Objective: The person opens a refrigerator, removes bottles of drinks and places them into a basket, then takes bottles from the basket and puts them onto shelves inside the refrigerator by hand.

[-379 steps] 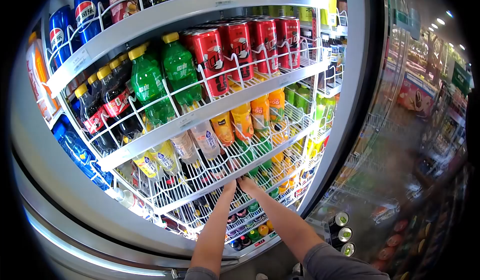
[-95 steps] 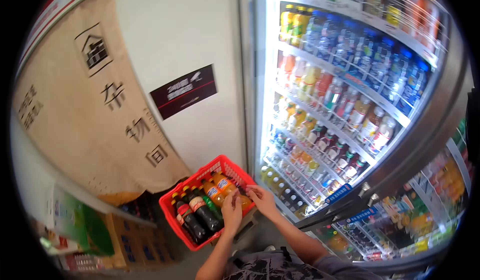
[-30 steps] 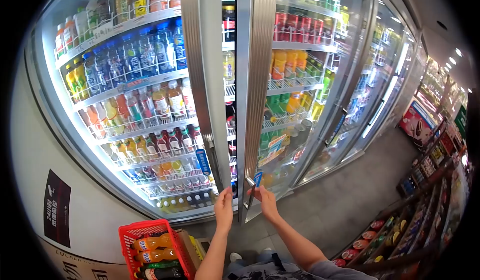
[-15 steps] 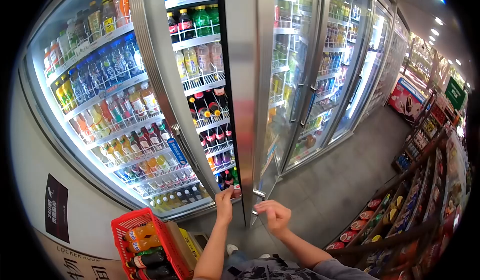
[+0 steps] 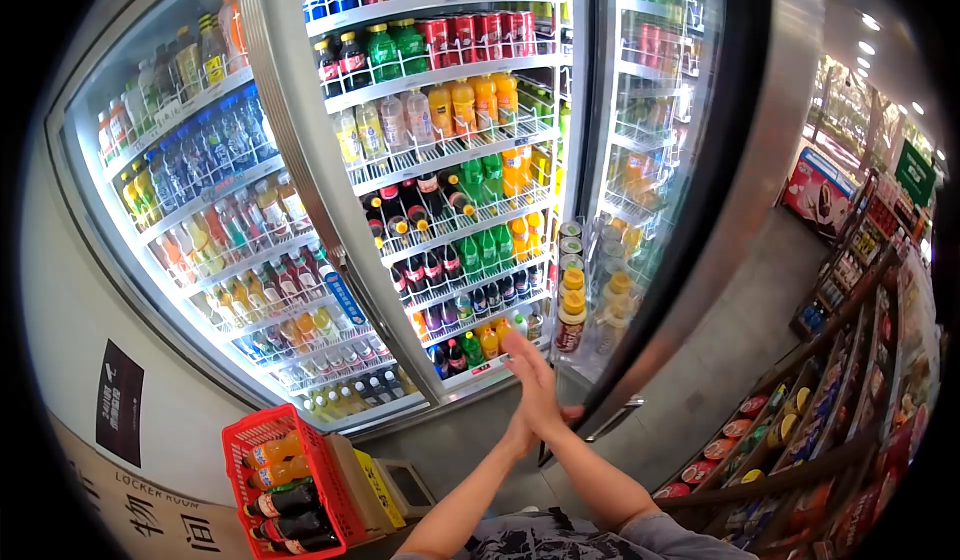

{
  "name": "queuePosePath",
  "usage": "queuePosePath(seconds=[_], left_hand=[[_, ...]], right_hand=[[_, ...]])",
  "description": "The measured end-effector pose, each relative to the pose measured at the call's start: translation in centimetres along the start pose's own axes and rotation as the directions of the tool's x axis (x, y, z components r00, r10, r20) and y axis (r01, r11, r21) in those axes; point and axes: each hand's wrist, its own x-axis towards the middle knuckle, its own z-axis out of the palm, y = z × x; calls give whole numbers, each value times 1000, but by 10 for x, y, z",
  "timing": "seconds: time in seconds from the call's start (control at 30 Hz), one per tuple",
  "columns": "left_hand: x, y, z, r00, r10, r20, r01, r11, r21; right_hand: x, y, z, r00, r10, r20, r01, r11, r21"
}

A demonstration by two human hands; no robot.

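Note:
The glass fridge door stands swung open to the right, its dark edge slanting down toward my hands. My left hand reaches across to the lower part of that edge. Its fingertips stretch out against the door, while the rest of the hand is partly behind my right wrist. My right hand crosses over it, fingers extended and holding nothing, in front of the fridge's bottom shelf. Behind it, the open fridge's shelves carry rows of bottles and cans. A metal door handle shows right of my hands.
A red basket with orange and dark soda bottles sits at lower left, beside a cardboard box. Left is another closed fridge door. A snack rack lines the right side. Grey floor tiles run between.
The fridge door has swung wide open to the right, exposing the full shelves. My left hand has moved right with its edge; my right hand has moved left and up, crossing over the left.

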Motion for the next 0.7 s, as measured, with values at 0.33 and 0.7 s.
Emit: queuePosePath(seconds=[0.33,0.7], left_hand=[[61,67,-62,934,87,-347,-45,991,127],[122,163,-186,746,362,-559,-301,932,202]], right_hand=[[70,36,-73,964,186,-188,-168,980,106],[202,146,-2,939,343,23,-344,938,34]])
